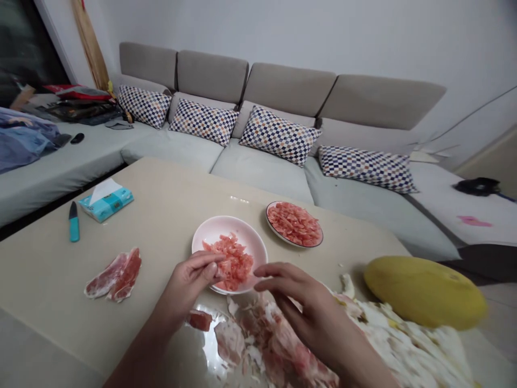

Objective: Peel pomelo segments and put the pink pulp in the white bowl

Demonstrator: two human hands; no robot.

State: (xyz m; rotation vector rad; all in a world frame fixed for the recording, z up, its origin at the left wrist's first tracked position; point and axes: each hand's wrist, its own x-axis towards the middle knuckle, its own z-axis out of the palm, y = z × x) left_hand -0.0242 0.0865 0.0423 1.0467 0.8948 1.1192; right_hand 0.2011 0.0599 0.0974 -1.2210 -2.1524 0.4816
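My left hand (188, 288) is over the near left rim of a white bowl (255, 242), thumb and fingers pinched together. What they hold, if anything, is too small to make out. Loose red pomelo pulp (232, 256) lies heaped in the bowl. My right hand (301, 299) hovers at the bowl's right side with fingers apart and nothing in them. Beneath it is a pile of pomelo membranes and scraps (278, 345). A small red pomelo piece (200, 320) rests on the table beside my left wrist. Two joined pomelo segments (115, 275) lie farther left.
Behind the bowl stands a dark-rimmed plate (319, 242) piled with pulp. A yellow pomelo (424, 291) and white peel (412, 345) lie at right. At left are a teal-handled knife (74, 223) and a tissue pack (107, 202). A grey sofa (258, 161) borders the table.
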